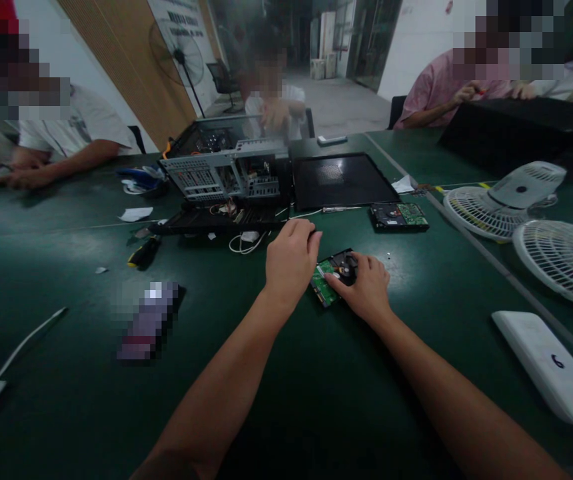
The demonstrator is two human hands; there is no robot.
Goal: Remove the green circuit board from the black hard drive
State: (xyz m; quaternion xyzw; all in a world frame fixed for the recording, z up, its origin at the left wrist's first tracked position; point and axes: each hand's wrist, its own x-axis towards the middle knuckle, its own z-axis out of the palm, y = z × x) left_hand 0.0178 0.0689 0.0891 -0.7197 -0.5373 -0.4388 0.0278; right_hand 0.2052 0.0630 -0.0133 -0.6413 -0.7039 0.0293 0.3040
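A hard drive [327, 287], its green circuit board facing up, lies on the green table in front of me. My right hand [366, 283] grips it from the right, thumb across the board and fingers along the far edge. Just left of the drive and raised over it is my left hand [292, 257], its fingers curled together in a pinch. Whatever those fingertips hold, if anything, is hidden. Farther back and to the right lies a second hard drive [399, 217], and a screwdriver [340, 209] with a clear handle rests near the black panel.
An opened computer case [226, 177] and a black side panel [344, 179] occupy the far middle. A yellow-black screwdriver [144, 253] and a blurred phone [150, 321] lie left. Small fans [496, 207] and a white power bank [549, 367] stand right. Several people sit around the table.
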